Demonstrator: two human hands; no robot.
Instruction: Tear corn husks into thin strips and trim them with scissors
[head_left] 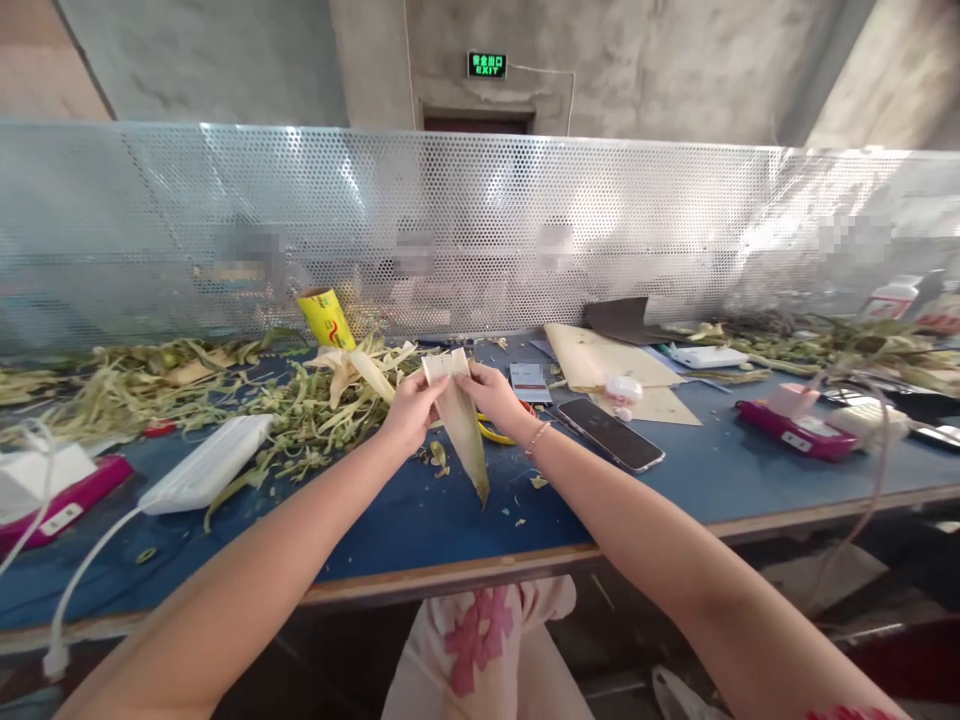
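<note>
A long pale green leaf (463,430) hangs point down above the blue table, its broad cream-coloured end uppermost. My left hand (412,408) pinches the upper left side of this leaf, and my right hand (487,392) pinches its upper right side. Both hands are close together, thumbs near the middle of the broad end. A heap of dried leaf strips (315,420) lies just left of my left hand. Beyond my right hand is a small grey-white card (529,383). Yellow and red loops (495,434) show partly behind my right wrist.
A yellow tube (325,318) stands tilted behind the heap. A black phone (611,434), a white case (624,389) and beige sheets (600,358) lie right. Pink power strips (795,430) and a white corded block (210,465) flank the hands. A perforated screen (480,220) runs behind.
</note>
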